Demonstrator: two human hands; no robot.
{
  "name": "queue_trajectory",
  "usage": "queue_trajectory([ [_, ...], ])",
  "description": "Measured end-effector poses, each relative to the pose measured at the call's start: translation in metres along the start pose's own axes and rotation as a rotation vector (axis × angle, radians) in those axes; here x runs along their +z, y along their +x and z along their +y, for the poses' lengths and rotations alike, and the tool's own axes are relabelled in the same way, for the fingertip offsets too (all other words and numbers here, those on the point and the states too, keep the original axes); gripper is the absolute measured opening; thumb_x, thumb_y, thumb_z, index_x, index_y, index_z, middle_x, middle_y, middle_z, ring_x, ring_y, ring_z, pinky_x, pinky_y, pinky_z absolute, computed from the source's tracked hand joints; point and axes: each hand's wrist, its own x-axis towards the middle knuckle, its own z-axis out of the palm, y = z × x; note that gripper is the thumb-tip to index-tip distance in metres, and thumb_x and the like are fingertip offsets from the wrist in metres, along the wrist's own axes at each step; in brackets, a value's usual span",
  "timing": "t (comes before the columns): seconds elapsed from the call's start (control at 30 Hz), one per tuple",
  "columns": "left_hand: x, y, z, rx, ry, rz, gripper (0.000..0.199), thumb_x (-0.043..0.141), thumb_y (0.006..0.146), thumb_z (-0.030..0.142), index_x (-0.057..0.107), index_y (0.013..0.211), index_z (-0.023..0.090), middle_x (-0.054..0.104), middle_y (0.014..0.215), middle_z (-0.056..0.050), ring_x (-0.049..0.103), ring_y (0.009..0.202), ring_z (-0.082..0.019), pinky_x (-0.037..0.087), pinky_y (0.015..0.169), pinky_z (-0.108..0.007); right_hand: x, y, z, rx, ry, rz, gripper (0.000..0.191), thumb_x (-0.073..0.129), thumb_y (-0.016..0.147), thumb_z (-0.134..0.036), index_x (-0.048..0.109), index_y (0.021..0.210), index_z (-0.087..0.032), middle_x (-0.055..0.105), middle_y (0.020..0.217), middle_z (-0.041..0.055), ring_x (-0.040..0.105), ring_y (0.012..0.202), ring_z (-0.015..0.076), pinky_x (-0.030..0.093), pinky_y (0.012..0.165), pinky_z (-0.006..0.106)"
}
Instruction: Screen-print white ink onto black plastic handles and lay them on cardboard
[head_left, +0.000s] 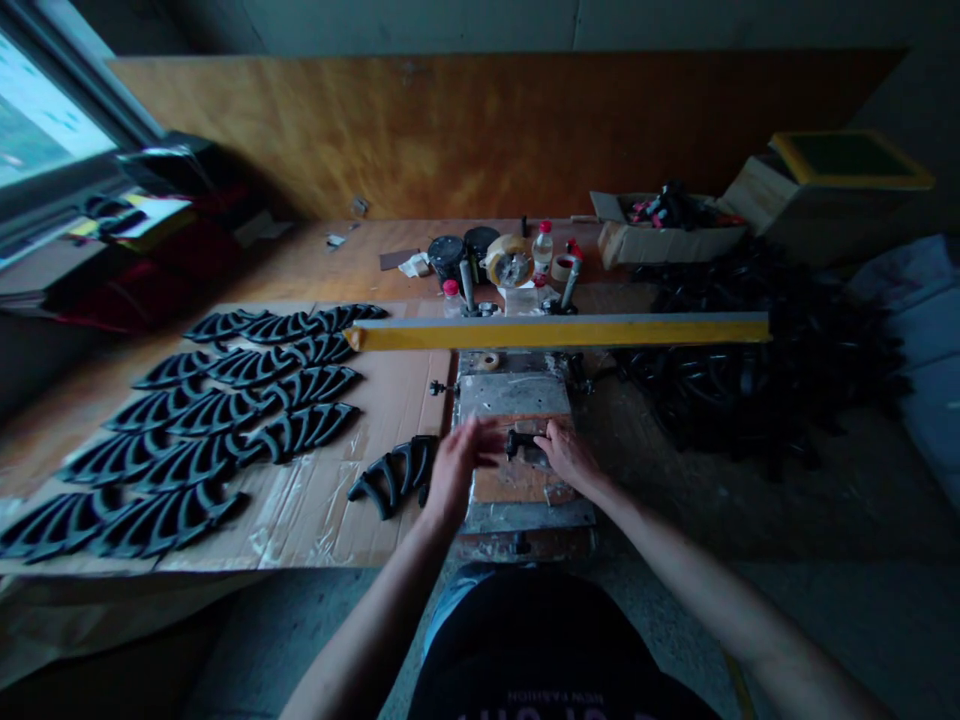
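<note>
My right hand point(564, 450) pinches one end of a small black curved plastic part point(523, 442) just above the worn board point(495, 488) of the bench fixture. Facing it from the other side, my left hand point(463, 455) has its fingers stretched toward the part, with a small gap between; its fingertips are a little blurred. By my left wrist, a few black parts point(394, 475) lie side by side on the cardboard point(315, 520). A long yellow-edged screen frame or bar point(562, 330) spans the fixture beyond both hands.
Rows of black parts point(247, 400) cover the cardboard at left. A large heap of black parts point(735, 370) is at right, below an open carton point(671, 240). Dark tubs point(446, 258), a tape roll point(508, 262) and a bottle point(541, 252) stand behind the bar.
</note>
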Motion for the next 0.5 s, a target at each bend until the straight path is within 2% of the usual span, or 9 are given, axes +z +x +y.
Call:
queue_trajectory([
  [0.03,0.004,-0.011,-0.021,-0.181,0.025,-0.113,0.064,0.057,0.078,0.067,0.062,0.112,0.013,0.071,0.096,-0.015,0.067,0.083,-0.024,0.052,0.061,-0.030,-0.002,-0.005,-0.011,0.001,0.032,0.006,0.012,0.052,0.094,-0.028,0.057,0.089,-0.017,0.066,0.083,0.0088,0.062,0.078,0.0211,0.046,0.070,0.030],
  [0.1,0.012,-0.029,-0.056,-0.365,-0.049,-0.181,0.066,0.054,0.078,0.069,0.060,0.118,0.016,0.069,0.107,-0.016,0.066,0.096,-0.028,0.053,0.065,-0.033,-0.006,-0.016,-0.032,-0.119,0.114,0.028,0.011,0.050,0.094,-0.024,0.056,0.086,-0.019,0.065,0.087,0.0083,0.061,0.084,0.0209,0.046,0.074,0.031],
  [0.17,0.013,-0.039,-0.076,-0.399,-0.163,-0.077,0.063,0.052,0.078,0.071,0.060,0.112,0.018,0.069,0.107,-0.015,0.065,0.100,-0.028,0.053,0.069,-0.034,-0.009,-0.021,-0.044,-0.354,0.220,0.002,0.014,0.050,0.093,-0.020,0.056,0.081,-0.020,0.064,0.088,0.0068,0.059,0.087,0.0196,0.046,0.078,0.030],
  [0.23,0.001,-0.038,-0.082,-0.348,-0.184,0.069,0.059,0.056,0.075,0.069,0.060,0.101,0.017,0.070,0.102,-0.013,0.067,0.094,-0.026,0.053,0.069,-0.033,-0.016,-0.012,-0.036,-0.502,0.332,0.007,0.016,0.048,0.093,-0.019,0.058,0.080,-0.021,0.065,0.088,0.0055,0.059,0.089,0.0185,0.047,0.081,0.030],
  [0.3,-0.027,-0.032,-0.081,-0.254,-0.103,0.202,0.055,0.058,0.075,0.067,0.057,0.097,0.017,0.070,0.099,-0.012,0.068,0.085,-0.023,0.052,0.066,-0.030,-0.027,0.013,-0.005,-0.428,0.383,0.123,0.018,0.046,0.093,-0.020,0.062,0.087,-0.022,0.066,0.090,0.0060,0.060,0.091,0.0195,0.048,0.083,0.033],
  [0.37,-0.071,-0.025,-0.081,-0.173,0.016,0.360,0.054,0.051,0.080,0.068,0.055,0.095,0.017,0.070,0.095,-0.012,0.068,0.077,-0.021,0.051,0.062,-0.029,-0.039,0.050,0.044,-0.177,0.306,0.278,0.025,0.041,0.091,-0.018,0.065,0.096,-0.022,0.066,0.094,0.0086,0.060,0.091,0.0226,0.048,0.084,0.037],
  [0.43,-0.120,-0.022,-0.086,-0.167,0.208,0.547,0.053,0.037,0.086,0.067,0.053,0.095,0.017,0.070,0.088,-0.012,0.068,0.071,-0.022,0.051,0.060,-0.030,-0.047,0.086,0.097,0.036,0.137,0.300,0.032,0.041,0.085,-0.013,0.068,0.102,-0.020,0.066,0.101,0.0122,0.058,0.099,0.0261,0.046,0.090,0.040],
  [0.5,-0.163,-0.022,-0.095,-0.232,0.514,0.681,0.053,0.024,0.090,0.060,0.053,0.094,0.017,0.069,0.082,-0.014,0.069,0.071,-0.025,0.052,0.062,-0.035,-0.045,0.113,0.140,0.138,-0.031,0.226,0.036,0.046,0.079,-0.012,0.069,0.107,-0.017,0.065,0.108,0.0168,0.057,0.104,0.0287,0.042,0.094,0.042],
])
